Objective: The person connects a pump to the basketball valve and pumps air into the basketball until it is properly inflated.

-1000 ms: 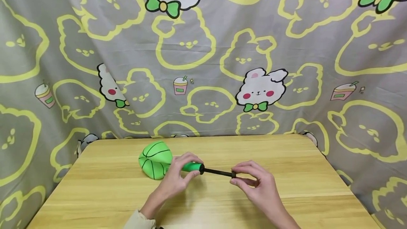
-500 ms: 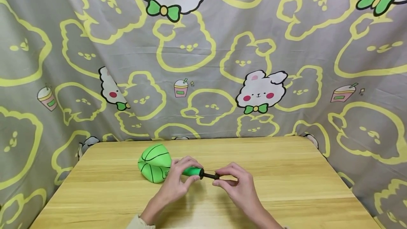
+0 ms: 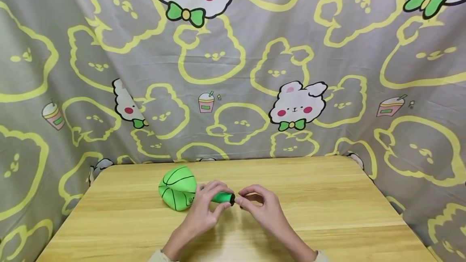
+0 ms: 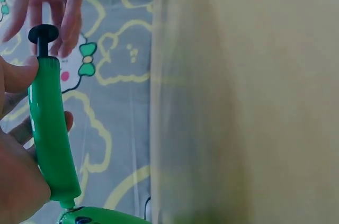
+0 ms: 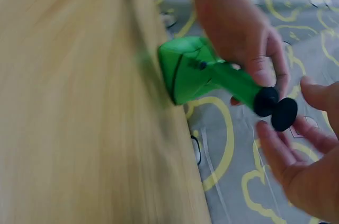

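Note:
My left hand [image 3: 202, 211] grips the barrel of a green hand pump [image 4: 48, 123], thumb and fingers on either side near its black cap. The pump's nozzle end meets a half-collapsed green ball [image 3: 178, 188] with black seam lines, dented on its left side. At the other end, the black handle [image 5: 285, 114] stands a short way out of the barrel. My right hand [image 3: 263, 207] is right beside this handle. In the right wrist view its fingers are spread around the disc, the thumb held apart from it.
A wooden table [image 3: 327, 197] lies beneath the hands and the ball. Behind and beside it hangs a grey curtain [image 3: 233, 92] printed with cartoon animals in yellow outline.
My right hand has moved left, pushing the long black pump rod into the barrel, and its fingers have loosened from the handle. The left hand and ball stay nearly in place.

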The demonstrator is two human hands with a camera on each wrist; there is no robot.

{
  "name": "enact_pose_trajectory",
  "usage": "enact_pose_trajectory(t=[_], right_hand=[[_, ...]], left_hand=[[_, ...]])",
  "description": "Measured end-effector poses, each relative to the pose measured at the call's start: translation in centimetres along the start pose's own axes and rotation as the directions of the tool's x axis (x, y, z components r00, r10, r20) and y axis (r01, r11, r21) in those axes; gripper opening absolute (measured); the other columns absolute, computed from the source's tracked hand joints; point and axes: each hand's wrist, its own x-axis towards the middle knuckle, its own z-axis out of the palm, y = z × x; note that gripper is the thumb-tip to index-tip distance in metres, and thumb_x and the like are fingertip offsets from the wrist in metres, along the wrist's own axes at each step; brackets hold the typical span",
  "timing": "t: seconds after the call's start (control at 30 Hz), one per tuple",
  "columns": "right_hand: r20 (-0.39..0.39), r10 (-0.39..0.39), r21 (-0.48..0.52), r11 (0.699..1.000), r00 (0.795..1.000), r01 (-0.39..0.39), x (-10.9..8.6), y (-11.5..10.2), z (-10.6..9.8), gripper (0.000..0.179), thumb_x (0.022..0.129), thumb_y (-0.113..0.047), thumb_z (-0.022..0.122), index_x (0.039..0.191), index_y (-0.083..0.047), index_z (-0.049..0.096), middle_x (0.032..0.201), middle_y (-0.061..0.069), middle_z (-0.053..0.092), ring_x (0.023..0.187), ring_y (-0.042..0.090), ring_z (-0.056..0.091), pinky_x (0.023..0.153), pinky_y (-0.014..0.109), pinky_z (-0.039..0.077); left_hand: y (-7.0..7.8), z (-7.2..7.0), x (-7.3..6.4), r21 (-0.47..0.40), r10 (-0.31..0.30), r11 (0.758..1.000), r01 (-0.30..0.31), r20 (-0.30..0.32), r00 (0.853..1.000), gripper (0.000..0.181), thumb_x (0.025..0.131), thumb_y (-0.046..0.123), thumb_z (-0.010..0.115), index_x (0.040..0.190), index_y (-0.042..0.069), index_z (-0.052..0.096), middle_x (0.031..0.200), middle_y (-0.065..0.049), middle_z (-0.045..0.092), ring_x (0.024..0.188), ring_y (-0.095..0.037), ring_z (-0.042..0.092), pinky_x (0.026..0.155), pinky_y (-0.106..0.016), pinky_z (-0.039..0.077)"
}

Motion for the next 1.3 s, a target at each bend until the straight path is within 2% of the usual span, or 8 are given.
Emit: enact_pose_trajectory(t=[0.07, 0.17, 0.3, 0.5, 0.7, 0.97, 1.13, 1.3], right_hand=[[0.038, 0.086, 0.025, 0.996, 0.996, -0.087, 0.1, -0.2, 0.0, 0.024, 0.095, -0.021, 0.075, 0.104, 0.001, 0.071, 0.099, 0.016, 0.068, 0.083, 0.028, 0.074, 0.07, 0.036, 0.061], [0.076, 0.111, 0.005, 0.994, 0.991, -0.112, 0.1, -0.4, 0.1, 0.022, 0.097, -0.019, 0.072, 0.101, 0.002, 0.072, 0.091, 0.015, 0.068, 0.071, 0.031, 0.074, 0.065, 0.037, 0.061], [0.054, 0.031, -0.117, 0.993, 0.998, -0.025, -0.3, -0.8, 0.1, 0.011, 0.095, -0.018, 0.075, 0.095, -0.007, 0.074, 0.088, 0.006, 0.072, 0.07, 0.027, 0.075, 0.064, 0.033, 0.06], [0.008, -0.124, -0.273, 0.954, 0.992, 0.122, -1.2, -1.7, -0.7, 0.007, 0.09, -0.013, 0.079, 0.093, -0.014, 0.074, 0.091, -0.002, 0.071, 0.076, 0.011, 0.073, 0.064, 0.026, 0.059], [0.017, -0.193, -0.281, 0.941, 0.981, 0.19, -1.9, -2.9, -2.2, 0.019, 0.086, -0.002, 0.081, 0.098, -0.015, 0.073, 0.095, -0.002, 0.07, 0.084, 0.014, 0.072, 0.067, 0.027, 0.059], [0.047, -0.256, -0.298, 0.919, 0.965, 0.258, -2.2, -4.5, -4.5, 0.025, 0.086, 0.001, 0.08, 0.096, -0.02, 0.071, 0.095, -0.006, 0.068, 0.084, 0.012, 0.069, 0.067, 0.028, 0.06], [0.06, -0.245, -0.299, 0.92, 0.968, 0.252, -2.3, -4.7, -5.0, 0.019, 0.086, -0.008, 0.082, 0.099, -0.019, 0.072, 0.097, -0.006, 0.068, 0.086, 0.014, 0.069, 0.069, 0.028, 0.06], [-0.011, -0.262, -0.252, 0.934, 0.965, 0.251, -2.1, -4.3, -5.0, 0.027, 0.079, -0.008, 0.087, 0.102, -0.017, 0.075, 0.099, -0.003, 0.072, 0.091, 0.019, 0.072, 0.072, 0.03, 0.06]], left_hand=[[0.1, 0.1, -0.1, 0.01, 0.008, 1.0, -0.008, 0.004, 1.0, 0.027, 0.087, 0.018, 0.08, 0.112, 0.022, 0.071, 0.114, 0.014, 0.065, 0.109, -0.01, 0.061, 0.093, -0.045, 0.033], [0.1, 0.0, -0.4, -0.001, -0.001, 1.0, 0.001, 0.02, 1.0, 0.028, 0.086, 0.019, 0.08, 0.112, 0.024, 0.071, 0.114, 0.015, 0.066, 0.109, -0.01, 0.061, 0.094, -0.046, 0.033], [0.0, -0.3, -0.4, -0.05, -0.022, 0.998, 0.024, 0.049, 0.999, 0.027, 0.088, 0.022, 0.079, 0.114, 0.024, 0.071, 0.114, 0.018, 0.067, 0.109, -0.009, 0.061, 0.095, -0.049, 0.032], [-0.2, -0.9, -0.1, -0.094, -0.037, 0.995, 0.042, 0.06, 0.998, 0.026, 0.089, 0.022, 0.079, 0.114, 0.024, 0.072, 0.111, 0.02, 0.068, 0.107, -0.007, 0.063, 0.098, -0.05, 0.032], [-0.3, -1.8, 0.1, -0.094, -0.07, 0.993, 0.074, 0.048, 0.996, 0.026, 0.089, 0.023, 0.078, 0.115, 0.023, 0.073, 0.11, 0.02, 0.068, 0.105, -0.006, 0.064, 0.1, -0.047, 0.035], [-0.4, -3.1, 0.1, -0.095, -0.134, 0.986, 0.135, 0.017, 0.991, 0.025, 0.089, 0.023, 0.079, 0.114, 0.023, 0.074, 0.109, 0.02, 0.068, 0.105, -0.008, 0.064, 0.101, -0.051, 0.034], [-0.5, -3.1, 0.0, -0.088, -0.12, 0.989, 0.121, 0.019, 0.993, 0.026, 0.09, 0.022, 0.078, 0.115, 0.022, 0.073, 0.11, 0.018, 0.068, 0.105, -0.008, 0.064, 0.099, -0.052, 0.035], [-0.6, -2.9, 0.0, -0.094, -0.098, 0.991, 0.1, 0.022, 0.995, 0.031, 0.088, 0.015, 0.078, 0.117, 0.022, 0.07, 0.115, 0.016, 0.068, 0.109, -0.01, 0.063, 0.1, -0.054, 0.033]])
